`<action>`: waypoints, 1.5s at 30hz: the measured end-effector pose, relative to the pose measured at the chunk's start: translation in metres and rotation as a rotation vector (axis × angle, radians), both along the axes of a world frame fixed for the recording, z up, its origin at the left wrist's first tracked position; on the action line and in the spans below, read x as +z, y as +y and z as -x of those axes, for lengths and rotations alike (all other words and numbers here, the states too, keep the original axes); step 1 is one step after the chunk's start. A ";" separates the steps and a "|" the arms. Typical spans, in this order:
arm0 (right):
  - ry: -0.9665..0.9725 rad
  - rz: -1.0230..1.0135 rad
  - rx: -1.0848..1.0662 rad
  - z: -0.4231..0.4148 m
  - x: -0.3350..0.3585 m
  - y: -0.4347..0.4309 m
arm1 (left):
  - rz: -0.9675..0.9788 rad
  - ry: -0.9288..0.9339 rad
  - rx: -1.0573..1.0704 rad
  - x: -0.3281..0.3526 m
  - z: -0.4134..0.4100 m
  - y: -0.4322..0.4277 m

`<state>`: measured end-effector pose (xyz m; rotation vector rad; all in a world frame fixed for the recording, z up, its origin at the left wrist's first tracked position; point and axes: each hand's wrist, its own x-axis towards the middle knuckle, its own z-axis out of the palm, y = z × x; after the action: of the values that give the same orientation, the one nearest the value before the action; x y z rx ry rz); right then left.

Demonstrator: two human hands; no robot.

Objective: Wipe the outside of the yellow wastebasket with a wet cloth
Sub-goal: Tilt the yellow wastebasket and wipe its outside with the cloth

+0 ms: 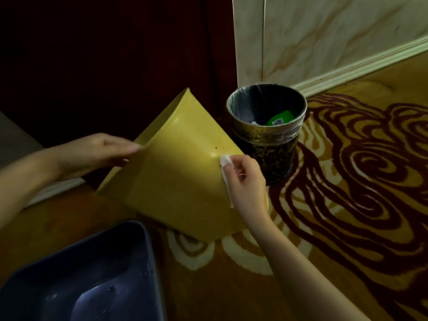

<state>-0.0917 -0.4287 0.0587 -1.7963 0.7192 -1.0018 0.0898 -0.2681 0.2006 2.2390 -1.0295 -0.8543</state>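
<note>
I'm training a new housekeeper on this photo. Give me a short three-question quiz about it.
1. True or false: the yellow wastebasket stands upright on the carpet.
2. Which hand presses the white cloth against it? A) left hand B) right hand
3. Fill in: the green item lies inside the ____ wastebasket.

Key: 1. False, it is tilted. 2. B; the left hand grips the rim. 3. Dark, the bag-lined one behind the yellow one.

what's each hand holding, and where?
Left hand grips the wastebasket at its rim edge. Right hand pinches the cloth at its upper end, against the wastebasket's side.
</note>
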 end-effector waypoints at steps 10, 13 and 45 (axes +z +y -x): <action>-0.067 -0.018 -0.030 -0.004 0.011 0.043 | 0.128 -0.072 0.379 0.011 0.032 -0.052; -0.144 -0.025 -0.086 -0.015 0.033 0.038 | 0.172 -0.097 0.405 0.006 0.037 -0.048; 0.050 0.495 -0.073 -0.057 0.026 0.064 | 0.160 0.116 0.275 -0.007 0.016 0.024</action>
<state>-0.0350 -0.3647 0.0849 -2.2377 0.6032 -1.2674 0.0738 -0.2443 0.1936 2.1063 -0.6904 -0.7445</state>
